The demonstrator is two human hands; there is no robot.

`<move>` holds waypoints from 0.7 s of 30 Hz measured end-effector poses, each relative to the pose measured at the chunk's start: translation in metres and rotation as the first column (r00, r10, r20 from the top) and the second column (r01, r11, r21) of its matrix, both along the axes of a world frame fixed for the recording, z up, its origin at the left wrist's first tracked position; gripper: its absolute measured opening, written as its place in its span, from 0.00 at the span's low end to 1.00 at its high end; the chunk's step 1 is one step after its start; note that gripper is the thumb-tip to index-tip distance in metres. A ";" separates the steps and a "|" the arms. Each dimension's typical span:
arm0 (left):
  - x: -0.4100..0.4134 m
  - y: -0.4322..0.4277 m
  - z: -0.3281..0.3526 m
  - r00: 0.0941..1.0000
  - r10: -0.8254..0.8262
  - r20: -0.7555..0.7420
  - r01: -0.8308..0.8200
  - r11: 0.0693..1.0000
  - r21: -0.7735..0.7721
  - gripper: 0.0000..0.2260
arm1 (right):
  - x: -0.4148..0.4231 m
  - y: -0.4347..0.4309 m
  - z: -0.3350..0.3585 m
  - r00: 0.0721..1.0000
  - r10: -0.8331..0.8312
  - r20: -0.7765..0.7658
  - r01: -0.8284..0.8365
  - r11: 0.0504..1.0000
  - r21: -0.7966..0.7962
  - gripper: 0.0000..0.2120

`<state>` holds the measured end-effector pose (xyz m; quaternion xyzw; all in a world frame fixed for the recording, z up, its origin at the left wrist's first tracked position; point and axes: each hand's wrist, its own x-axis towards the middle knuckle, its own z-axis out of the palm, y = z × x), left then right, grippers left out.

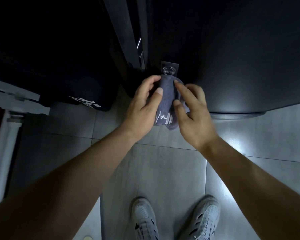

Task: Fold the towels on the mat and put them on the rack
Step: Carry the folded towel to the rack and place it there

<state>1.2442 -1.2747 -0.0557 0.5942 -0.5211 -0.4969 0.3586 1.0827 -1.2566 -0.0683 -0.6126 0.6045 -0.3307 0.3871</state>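
And the grey towel (pixel 164 99) was up: folded narrow, hanging from the small wall rack (pixel 169 71) on the dark panel (pixel 232 66), stitched mark at its foot. The left hand (pixel 142 103) had its fingers curled round the left edge, thumb pressed on the front. The right hand (pixel 192 111) had its fingers loosely spread, tips touching the cloth. This one looked folded and all but placed, with only the letting go left. No mat was in view, so I could not tell whether more towels waited.
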 end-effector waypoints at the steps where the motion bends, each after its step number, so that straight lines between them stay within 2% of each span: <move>1: 0.001 0.001 -0.002 1.000 -0.006 -0.026 0.006 1.000 -0.008 0.17 | 0.001 0.000 -0.001 1.000 0.001 0.010 -0.001 1.000 0.010 0.23; 4: 0.000 0.002 -0.007 0.993 -0.025 -0.111 0.023 1.000 -0.015 0.18 | 0.000 0.000 -0.010 0.998 0.044 0.039 -0.045 0.998 0.032 0.24; 7: -0.004 0.003 -0.011 0.982 0.025 -0.189 -0.014 0.998 0.058 0.14 | -0.002 0.000 -0.020 0.996 0.076 0.047 -0.077 0.997 0.025 0.26; 10: 0.000 0.008 -0.020 0.975 0.088 -0.204 -0.054 0.984 0.167 0.18 | -0.004 0.000 -0.025 0.995 0.064 0.076 -0.062 0.997 -0.036 0.26; 12: 0.004 0.010 -0.026 0.972 0.070 -0.222 -0.031 0.984 0.174 0.20 | -0.009 0.001 -0.032 0.994 0.071 0.081 -0.066 0.996 -0.060 0.27; 17: -0.001 0.006 -0.039 0.974 0.005 -0.226 0.031 0.987 0.155 0.25 | -0.019 -0.002 -0.056 0.958 0.231 -0.172 -0.235 0.972 -0.004 0.29; 21: 0.000 0.006 -0.042 0.964 0.018 -0.265 0.034 0.981 0.190 0.25 | -0.021 -0.006 -0.061 0.940 0.256 -0.224 -0.270 0.962 -0.035 0.28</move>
